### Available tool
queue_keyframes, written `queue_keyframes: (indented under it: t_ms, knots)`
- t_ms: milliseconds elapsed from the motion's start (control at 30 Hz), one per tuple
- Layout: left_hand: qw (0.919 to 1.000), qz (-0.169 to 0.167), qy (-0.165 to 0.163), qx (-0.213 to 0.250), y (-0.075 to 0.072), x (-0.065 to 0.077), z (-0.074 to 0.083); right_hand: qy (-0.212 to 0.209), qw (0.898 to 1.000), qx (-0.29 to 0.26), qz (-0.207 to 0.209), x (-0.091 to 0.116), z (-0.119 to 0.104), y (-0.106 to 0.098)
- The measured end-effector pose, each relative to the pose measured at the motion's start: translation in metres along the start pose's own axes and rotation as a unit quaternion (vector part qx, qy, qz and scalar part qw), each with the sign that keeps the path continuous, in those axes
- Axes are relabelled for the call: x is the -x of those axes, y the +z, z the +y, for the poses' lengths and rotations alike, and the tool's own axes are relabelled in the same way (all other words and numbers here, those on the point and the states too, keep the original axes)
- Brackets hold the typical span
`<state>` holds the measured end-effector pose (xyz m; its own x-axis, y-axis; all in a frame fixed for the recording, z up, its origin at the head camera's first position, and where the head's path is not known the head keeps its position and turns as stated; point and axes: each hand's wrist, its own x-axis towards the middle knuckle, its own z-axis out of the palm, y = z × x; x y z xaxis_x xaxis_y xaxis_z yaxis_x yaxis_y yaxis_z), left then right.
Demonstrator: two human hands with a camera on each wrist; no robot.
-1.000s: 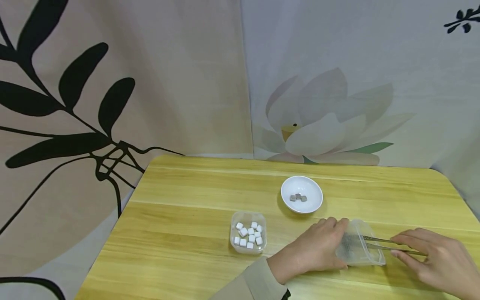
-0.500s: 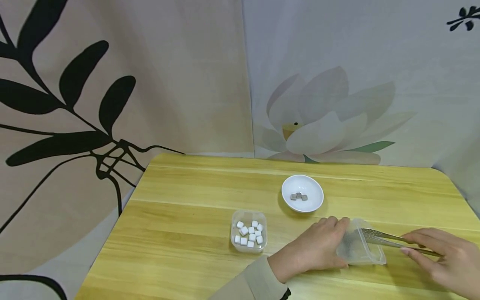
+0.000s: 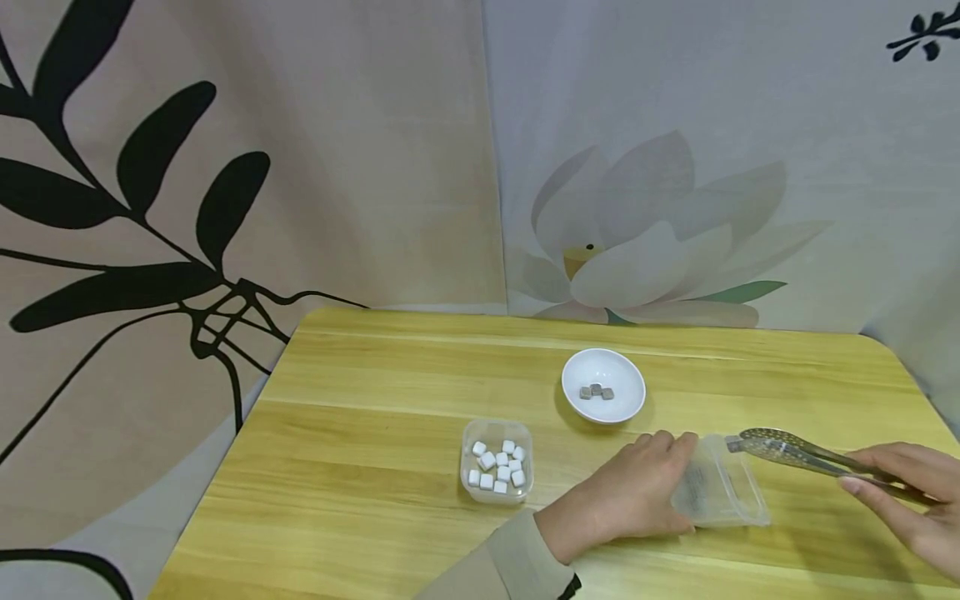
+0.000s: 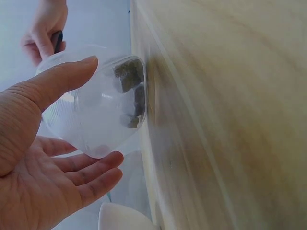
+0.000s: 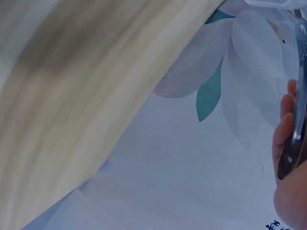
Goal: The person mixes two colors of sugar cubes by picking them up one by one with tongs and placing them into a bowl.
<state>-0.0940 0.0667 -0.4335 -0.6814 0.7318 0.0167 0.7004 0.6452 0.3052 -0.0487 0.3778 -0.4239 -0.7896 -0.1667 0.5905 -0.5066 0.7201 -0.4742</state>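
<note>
In the head view my left hand point(image 3: 637, 492) grips a clear plastic container point(image 3: 726, 496) tipped on its side, mouth facing right. The left wrist view shows the thumb and fingers around its walls, with several dark grey cubes point(image 4: 128, 76) low inside. My right hand point(image 3: 911, 492) holds patterned metal tongs point(image 3: 795, 451) by the handle end. Between the tong tips is a small grey cube point(image 3: 733, 445), just at the upper part of the container's mouth. The right wrist view catches the tongs point(image 5: 300, 96) and part of the hand at its right edge.
A white bowl point(image 3: 633, 367) with 3 grey cubes stands behind the left hand on the wooden table point(image 3: 360, 500). To the left, a second clear container point(image 3: 467, 492) stands upright with several white cubes. A printed curtain point(image 3: 420, 167) hangs behind the table.
The tongs have come out of the container, moving right and up, with a grey cube now showing at their tips. My left hand and the tipped container stay in place.
</note>
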Motion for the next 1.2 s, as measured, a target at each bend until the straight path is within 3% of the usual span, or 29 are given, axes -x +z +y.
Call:
queue_keyframes:
  t_ms: [267,500,700,933,1200]
  knots:
    - [1.0000,-0.003,-0.001,0.007,0.000,-0.001,0.000,0.020,0.999,0.043,-0.010,-0.029,-0.013,0.009]
    - [1.0000,-0.003,0.001,0.008,0.001,-0.003,0.001,-0.045,0.998,0.052,0.001,-0.059,-0.013,0.038]
    - [0.9998,-0.004,0.002,0.017,0.001,-0.003,0.000,-0.012,0.997,0.058,-0.040,-0.078,-0.018,0.060]
    - [0.9999,-0.005,0.002,0.015,0.001,-0.002,0.000,-0.022,0.995,0.066,-0.072,-0.083,-0.020,0.077]
    - [0.9999,-0.004,-0.003,0.010,0.001,-0.002,0.000,0.001,0.994,0.082,-0.078,-0.073,-0.013,0.062]
